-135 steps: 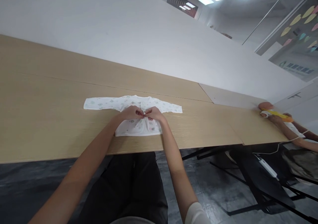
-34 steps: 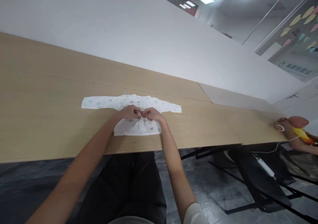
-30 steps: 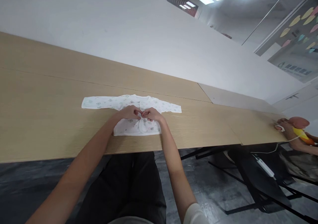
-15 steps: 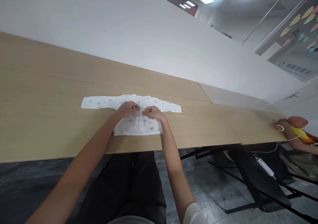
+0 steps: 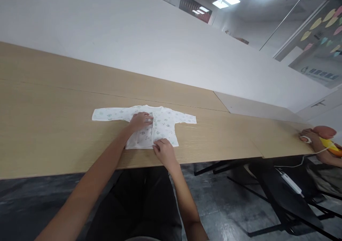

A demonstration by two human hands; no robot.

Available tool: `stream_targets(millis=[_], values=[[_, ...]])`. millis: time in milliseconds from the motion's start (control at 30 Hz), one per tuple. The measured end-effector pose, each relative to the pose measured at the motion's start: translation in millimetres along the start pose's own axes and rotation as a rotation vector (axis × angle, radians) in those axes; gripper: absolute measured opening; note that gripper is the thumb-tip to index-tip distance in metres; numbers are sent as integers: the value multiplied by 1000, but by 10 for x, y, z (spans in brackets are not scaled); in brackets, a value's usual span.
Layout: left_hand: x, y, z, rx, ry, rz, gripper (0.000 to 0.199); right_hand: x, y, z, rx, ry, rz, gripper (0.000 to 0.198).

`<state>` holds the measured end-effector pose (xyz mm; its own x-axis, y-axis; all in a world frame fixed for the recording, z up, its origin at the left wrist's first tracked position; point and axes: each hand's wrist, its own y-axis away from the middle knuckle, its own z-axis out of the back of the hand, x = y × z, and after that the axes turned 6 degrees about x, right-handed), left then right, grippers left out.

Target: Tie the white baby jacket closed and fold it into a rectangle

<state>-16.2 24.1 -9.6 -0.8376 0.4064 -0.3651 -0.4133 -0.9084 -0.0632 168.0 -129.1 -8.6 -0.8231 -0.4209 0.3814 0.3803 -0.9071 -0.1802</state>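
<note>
A white long-sleeved baby shirt (image 5: 165,121) with a small print and a front placket lies flat on the table, sleeves spread to both sides. My left hand (image 5: 140,121) rests on its chest, fingers closed at the edge of the placket in the upper middle. Lower down, my right hand (image 5: 165,152) pinches the bottom front corner of the placket at the hem, thumb and fingers together. Part of the shirt's left half is hidden beneath my left hand and wrist.
The long wooden table (image 5: 53,134) runs along a white partition wall (image 5: 112,31). At the far right, another person's arm (image 5: 319,146) is beside an orange-and-yellow doll (image 5: 324,132). Black folding chairs (image 5: 283,194) stand below, one bearing a white power strip (image 5: 291,183).
My right hand has moved down from the middle of the placket to the hem. My left hand stays near the upper placket. The view has shifted slightly.
</note>
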Motion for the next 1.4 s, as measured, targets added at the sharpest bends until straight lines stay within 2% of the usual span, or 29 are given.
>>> stream_targets(millis=[200, 333, 567, 700, 867, 1000, 1100, 1233, 1300, 1400], values=[[43, 3, -16, 150, -72, -6, 51, -21, -20, -13, -5, 175, 60, 16], [19, 22, -27, 191, -105, 11, 54, 12, -1, -22, 11, 260, 78, 18], [-47, 67, -41, 75, -89, 24, 57, 13, -25, 53, 96, 298, 65, 18], [-86, 67, -69, -8, -77, -21, 56, -2, -50, 71, 110, 330, 87, 18], [-94, 50, -87, 42, -102, -14, 51, -6, -30, 32, 95, 353, 99, 17], [-100, 55, -78, 31, -60, -9, 53, 6, -42, 73, 105, 334, 118, 19], [-115, 75, -76, 9, -81, -18, 55, -37, -171, 193, 129, 267, 112, 22], [-120, 108, -63, -81, -163, 18, 57, -247, -547, 330, 74, 189, 25, 29], [-105, 119, -50, -117, -173, 63, 56, -394, -765, 330, 81, 196, -50, 39], [-70, 121, -33, -93, -162, 110, 56, -590, -1026, 266, 123, 225, -159, 55]])
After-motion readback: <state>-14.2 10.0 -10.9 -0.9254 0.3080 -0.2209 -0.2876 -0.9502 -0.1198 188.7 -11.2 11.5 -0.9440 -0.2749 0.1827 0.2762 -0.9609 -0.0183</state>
